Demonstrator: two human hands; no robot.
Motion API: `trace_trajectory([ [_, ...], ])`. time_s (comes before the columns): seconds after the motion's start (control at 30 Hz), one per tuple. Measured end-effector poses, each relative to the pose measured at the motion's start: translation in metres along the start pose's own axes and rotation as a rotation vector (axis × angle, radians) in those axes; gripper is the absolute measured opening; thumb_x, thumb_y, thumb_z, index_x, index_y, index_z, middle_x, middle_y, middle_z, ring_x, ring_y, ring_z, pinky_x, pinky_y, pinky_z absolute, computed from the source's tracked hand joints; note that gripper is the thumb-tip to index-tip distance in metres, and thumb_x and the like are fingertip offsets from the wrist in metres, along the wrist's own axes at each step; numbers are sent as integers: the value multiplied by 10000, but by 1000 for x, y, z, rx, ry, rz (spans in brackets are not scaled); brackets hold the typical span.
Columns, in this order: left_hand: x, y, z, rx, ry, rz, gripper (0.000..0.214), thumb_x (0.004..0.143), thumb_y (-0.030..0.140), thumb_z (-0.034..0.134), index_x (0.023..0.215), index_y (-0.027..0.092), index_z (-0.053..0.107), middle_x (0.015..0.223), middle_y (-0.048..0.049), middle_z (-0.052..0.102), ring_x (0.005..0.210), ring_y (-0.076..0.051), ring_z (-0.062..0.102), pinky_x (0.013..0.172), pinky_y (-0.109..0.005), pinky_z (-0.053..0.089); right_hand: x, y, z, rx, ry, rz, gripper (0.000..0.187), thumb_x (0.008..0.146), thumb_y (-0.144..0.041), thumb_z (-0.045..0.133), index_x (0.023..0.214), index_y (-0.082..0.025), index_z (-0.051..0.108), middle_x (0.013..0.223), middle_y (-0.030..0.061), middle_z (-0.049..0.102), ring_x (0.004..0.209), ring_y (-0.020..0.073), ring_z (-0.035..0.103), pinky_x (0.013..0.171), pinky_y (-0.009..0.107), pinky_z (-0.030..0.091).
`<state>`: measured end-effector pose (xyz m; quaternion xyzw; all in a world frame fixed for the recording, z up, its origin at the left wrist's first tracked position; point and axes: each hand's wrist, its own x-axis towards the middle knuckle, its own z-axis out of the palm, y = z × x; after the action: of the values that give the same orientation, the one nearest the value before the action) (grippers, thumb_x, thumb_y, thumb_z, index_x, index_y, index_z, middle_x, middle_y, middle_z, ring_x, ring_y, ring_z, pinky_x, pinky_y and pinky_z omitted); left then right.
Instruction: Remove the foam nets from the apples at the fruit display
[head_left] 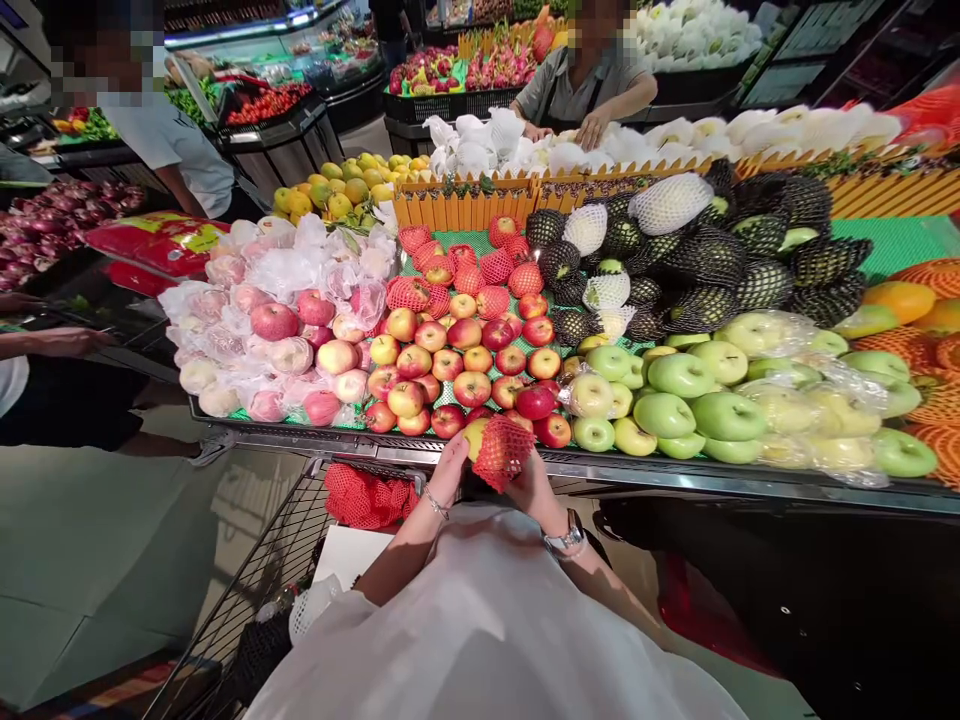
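The left hand (450,468) is curled round a yellow-red apple (475,436) from its left side. The right hand (529,487) is closed on a red foam mesh sleeve (504,452) that covers the apple's right and lower part. The apple is held in the air, just at the front metal edge of the counter (675,470), partly bare and partly netted.

Just behind it lie the loose red-and-yellow apples (465,362), with more netted ones further back. To the right is a pile of smooth pale green apples (679,400). To the left are pink apples wrapped in white foam and clear film (277,335). Below the left hand, a wire shopping trolley (247,590) carries a heap of empty red mesh sleeves (367,497).

The main risk, as I judge it, is the apple's position over the gap between the counter edge and the trolley. If the mesh catches on the skin and the right hand tugs, the apple could slip out of the left hand's hold and bruise on the wire or the floor. A hard pull might also tear the soft foam. The front row of loose apples sits close to the edge, so a knock from a wrist could send one rolling off.
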<state>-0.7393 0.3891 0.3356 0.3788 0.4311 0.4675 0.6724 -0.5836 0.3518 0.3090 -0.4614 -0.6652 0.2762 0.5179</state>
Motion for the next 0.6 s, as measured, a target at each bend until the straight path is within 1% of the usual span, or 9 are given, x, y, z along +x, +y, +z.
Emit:
trace_trajectory([
  [0.1, 0, 2, 1, 45, -8, 24, 622, 585, 598, 790, 1032, 179, 686, 1051, -63, 699, 1000, -223, 604, 948, -340, 433, -3, 1, 0, -10, -21, -21, 355, 761, -278, 679, 1099, -198, 609, 1148, 122, 599, 1090, 299, 547, 971, 484, 470],
  [0.2, 0, 2, 3, 77, -30, 28, 572, 597, 523, 815, 1043, 192, 676, 1059, -48, 692, 1014, -212, 599, 962, -331, 429, -1, -1, -2, -49, -117, -70, 242, 752, -255, 679, 991, -219, 655, 1182, 108, 574, 1189, 320, 468, 1036, 512, 416],
  [0.27, 0, -1, 3, 30, -38, -12, 555, 574, 449, 852, 1035, 194, 675, 1060, -42, 695, 1025, -209, 599, 987, -331, 418, 2, -1, -2, -98, -161, -78, 212, 755, -206, 656, 966, -224, 650, 1182, 107, 565, 1210, 325, 436, 1053, 534, 390],
  [0.33, 1, -4, 3, -40, -47, -70, 565, 537, 403, 881, 1021, 190, 682, 1055, -45, 703, 1036, -214, 604, 1018, -344, 405, 6, -2, 0, -159, -158, -24, 263, 731, -154, 640, 987, -215, 623, 1161, 115, 562, 1182, 324, 450, 1043, 546, 394],
  [0.37, 1, -6, 2, -70, -50, -98, 559, 537, 413, 879, 1011, 186, 688, 1050, -50, 708, 1042, -223, 609, 1030, -359, 400, 7, -2, 1, -185, -148, 13, 299, 718, -133, 631, 1006, -206, 604, 1141, 121, 562, 1149, 321, 472, 1022, 547, 411],
  [0.43, 2, -8, 0, -111, -57, -138, 528, 589, 491, 834, 989, 174, 699, 1044, -68, 715, 1063, -249, 618, 1050, -404, 395, 10, -2, 5, -223, -142, 72, 357, 708, -107, 605, 1054, -186, 564, 1101, 129, 566, 1070, 306, 521, 959, 534, 459],
  [0.5, 2, -9, -3, -142, -62, -161, 531, 640, 572, 769, 982, 171, 705, 1066, -83, 715, 1110, -274, 610, 1075, -437, 380, 11, -3, 7, -230, -147, 92, 380, 715, -98, 588, 1086, -164, 536, 1073, 140, 575, 1003, 297, 558, 889, 515, 498],
  [0.57, 2, -8, -5, -161, -65, -157, 579, 667, 642, 707, 1014, 179, 702, 1141, -86, 695, 1197, -280, 565, 1117, -435, 342, 12, -4, 8, -239, -151, 105, 381, 724, -97, 587, 1097, -146, 527, 1067, 157, 585, 977, 301, 576, 853, 513, 511],
  [0.6, 2, -8, -6, -156, -71, -146, 608, 659, 656, 703, 1042, 184, 697, 1187, -85, 677, 1241, -280, 533, 1137, -426, 318, 13, -5, 8, -242, -151, 108, 376, 729, -100, 591, 1097, -143, 528, 1067, 162, 591, 976, 304, 579, 850, 515, 512],
])
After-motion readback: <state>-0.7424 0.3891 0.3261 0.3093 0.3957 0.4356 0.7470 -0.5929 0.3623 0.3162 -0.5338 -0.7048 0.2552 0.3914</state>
